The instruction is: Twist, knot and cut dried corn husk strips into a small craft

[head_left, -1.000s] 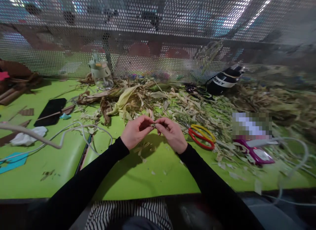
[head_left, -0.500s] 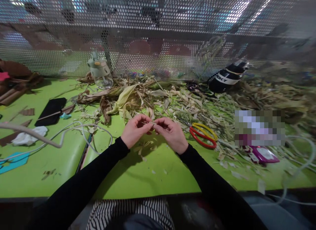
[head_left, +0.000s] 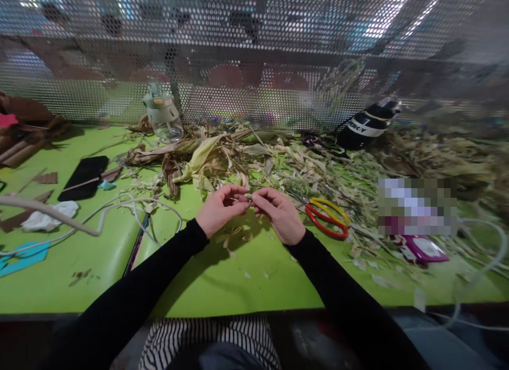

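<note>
Both hands pinch a small strip above the green surface (head_left: 254, 285)
Fingers of left hand (head_left: 222, 208) and right hand (head_left: 280, 213) close on the strip (head_left: 249, 196), left of the scissors (head_left: 326, 217).

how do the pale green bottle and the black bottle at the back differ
The pale green bottle stands nearly upright, while the black bottle leans over to the right. The pale green bottle has a clear lower part; the black bottle is dark with a white lettered band. Both are by the perforated screen.
</note>
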The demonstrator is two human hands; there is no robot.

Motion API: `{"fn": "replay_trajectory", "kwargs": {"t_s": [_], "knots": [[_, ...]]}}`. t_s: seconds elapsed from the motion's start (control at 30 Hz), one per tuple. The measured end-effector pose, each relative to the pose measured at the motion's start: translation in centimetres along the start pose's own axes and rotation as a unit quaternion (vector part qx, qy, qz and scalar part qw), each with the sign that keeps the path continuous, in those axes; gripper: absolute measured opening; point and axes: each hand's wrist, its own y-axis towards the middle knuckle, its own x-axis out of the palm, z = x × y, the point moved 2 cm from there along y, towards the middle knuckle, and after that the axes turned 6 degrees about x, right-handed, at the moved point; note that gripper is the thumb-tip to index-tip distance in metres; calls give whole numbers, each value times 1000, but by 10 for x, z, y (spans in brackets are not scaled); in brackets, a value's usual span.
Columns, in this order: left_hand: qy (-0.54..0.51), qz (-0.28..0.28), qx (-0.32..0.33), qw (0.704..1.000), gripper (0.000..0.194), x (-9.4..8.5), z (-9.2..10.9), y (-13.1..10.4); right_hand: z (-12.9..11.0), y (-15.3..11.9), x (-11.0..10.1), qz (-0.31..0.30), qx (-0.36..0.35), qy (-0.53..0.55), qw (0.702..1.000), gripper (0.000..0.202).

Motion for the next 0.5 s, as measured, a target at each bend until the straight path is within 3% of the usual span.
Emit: {"fn": "replay_trajectory", "kwargs": {"t_s": [0.1, 0.2, 0.33, 0.5], "knots": [[60, -4, 37, 997, 28, 0, 5, -1, 0, 0, 0, -15, -6, -23, 1000, 17], [68, -7, 39, 997, 23, -2, 9, -1, -4, -2, 0, -8, -49, -116, 992, 16], [28, -19, -13, 999, 18, -7, 10, 2, -10, -4, 0, 14, -145, -267, 953, 14], [-23, 1, -32, 999, 21, -8, 9, 3, -14, -7, 2, 35, -229, -351, 907, 12]]}}
